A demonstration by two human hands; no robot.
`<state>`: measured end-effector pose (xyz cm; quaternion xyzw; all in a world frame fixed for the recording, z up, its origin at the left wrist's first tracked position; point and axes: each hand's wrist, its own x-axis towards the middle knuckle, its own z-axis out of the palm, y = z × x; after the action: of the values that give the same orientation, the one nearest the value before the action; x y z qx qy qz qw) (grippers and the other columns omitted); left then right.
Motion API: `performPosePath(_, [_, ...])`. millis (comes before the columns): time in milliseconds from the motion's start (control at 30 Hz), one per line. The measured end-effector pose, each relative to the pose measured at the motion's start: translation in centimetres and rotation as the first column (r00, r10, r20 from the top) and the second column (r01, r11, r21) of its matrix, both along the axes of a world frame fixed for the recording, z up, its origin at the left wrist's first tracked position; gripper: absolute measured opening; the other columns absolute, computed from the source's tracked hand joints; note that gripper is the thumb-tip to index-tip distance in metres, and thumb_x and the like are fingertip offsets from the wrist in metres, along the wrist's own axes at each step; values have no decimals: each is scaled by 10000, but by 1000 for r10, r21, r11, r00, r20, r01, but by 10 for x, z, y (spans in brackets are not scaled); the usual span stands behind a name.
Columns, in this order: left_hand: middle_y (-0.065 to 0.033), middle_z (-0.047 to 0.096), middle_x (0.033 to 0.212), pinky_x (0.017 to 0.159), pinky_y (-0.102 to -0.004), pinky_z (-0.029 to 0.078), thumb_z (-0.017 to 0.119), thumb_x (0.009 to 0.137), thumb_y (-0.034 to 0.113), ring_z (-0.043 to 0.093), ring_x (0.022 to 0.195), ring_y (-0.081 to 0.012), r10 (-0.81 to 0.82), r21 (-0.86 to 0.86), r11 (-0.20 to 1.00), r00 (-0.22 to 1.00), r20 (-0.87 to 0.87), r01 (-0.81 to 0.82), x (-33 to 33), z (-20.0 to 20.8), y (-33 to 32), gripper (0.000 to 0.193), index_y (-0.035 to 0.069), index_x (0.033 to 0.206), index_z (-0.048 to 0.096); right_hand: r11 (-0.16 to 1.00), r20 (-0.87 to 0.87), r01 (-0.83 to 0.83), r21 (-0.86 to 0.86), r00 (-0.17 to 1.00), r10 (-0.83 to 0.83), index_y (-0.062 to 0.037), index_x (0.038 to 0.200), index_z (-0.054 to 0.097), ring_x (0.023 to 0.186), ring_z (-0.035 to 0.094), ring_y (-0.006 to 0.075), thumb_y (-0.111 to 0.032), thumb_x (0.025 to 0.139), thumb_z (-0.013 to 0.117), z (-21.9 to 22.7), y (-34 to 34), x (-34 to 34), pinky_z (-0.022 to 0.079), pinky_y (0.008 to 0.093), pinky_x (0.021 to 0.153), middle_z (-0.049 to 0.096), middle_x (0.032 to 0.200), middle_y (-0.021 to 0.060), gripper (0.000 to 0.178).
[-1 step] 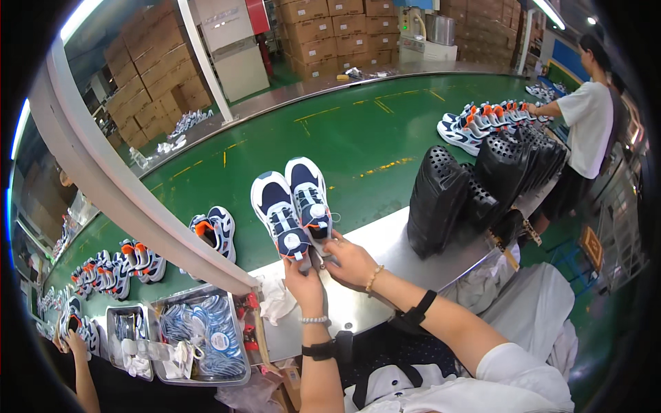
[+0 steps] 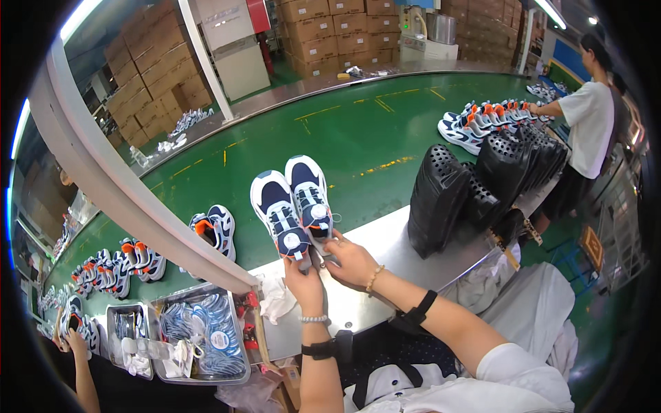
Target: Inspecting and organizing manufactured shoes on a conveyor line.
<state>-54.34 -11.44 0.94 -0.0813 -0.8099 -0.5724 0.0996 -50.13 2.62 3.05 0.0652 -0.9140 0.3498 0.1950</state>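
Side by side at the near edge of the green belt are two sneakers, white and navy with orange at the collar, toes pointing away from me. My left hand (image 2: 303,279) is closed on the heel of the left sneaker (image 2: 275,206). At the heel of the right sneaker (image 2: 308,184), my right hand (image 2: 349,263) has its fingers closed, with the thumb below. A round white piece sits on the tongue of each shoe, and a thin lace loop sticks out from the right one. The heel undersides are hidden by my fingers.
Black perforated shoe-shaped forms (image 2: 437,199) stand to the right on the metal ledge (image 2: 379,275). A white post (image 2: 138,186) rises at left, beside a tray (image 2: 244,375) of blue-white pieces. More sneakers (image 2: 117,272) line the green belt (image 2: 358,138). A co-worker (image 2: 585,124) stands far right.
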Motion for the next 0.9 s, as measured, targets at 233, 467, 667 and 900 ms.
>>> performPosePath(233, [-225,554,1219,910,-395,431,575,686,-34,559,1065,-394,1,20,1000,1000,-32,0,-4,-14,3,338,-65,1021,612,1000,-17,-15,-22,1000,14,-21,1029,575,1225,485,371,-202,801,648,-2,11,-2,465,404,932,622,1121,161,299])
performPosePath(467, [-181,444,1298,1002,-358,394,591,751,-26,491,1172,-310,-197,329,924,980,-33,196,-53,-32,3,540,26,1274,472,920,150,114,-375,987,-61,2,1154,582,961,644,267,-199,846,627,13,17,31,495,353,838,659,1039,184,371])
performPosePath(667, [-245,382,1370,1057,-431,329,602,789,48,377,1276,-396,121,24,992,934,-337,-120,-49,14,13,505,14,1271,457,807,359,191,-559,933,28,34,940,635,503,559,120,-150,884,586,-7,24,92,445,266,500,607,585,73,198])
performPosePath(900, [-183,570,1123,969,-411,403,592,811,86,508,1111,-356,-233,-251,957,900,-368,145,7,4,41,220,4,1015,598,628,146,176,-758,984,-100,6,901,604,409,416,60,-135,950,512,-34,34,117,311,223,396,464,492,-9,175])
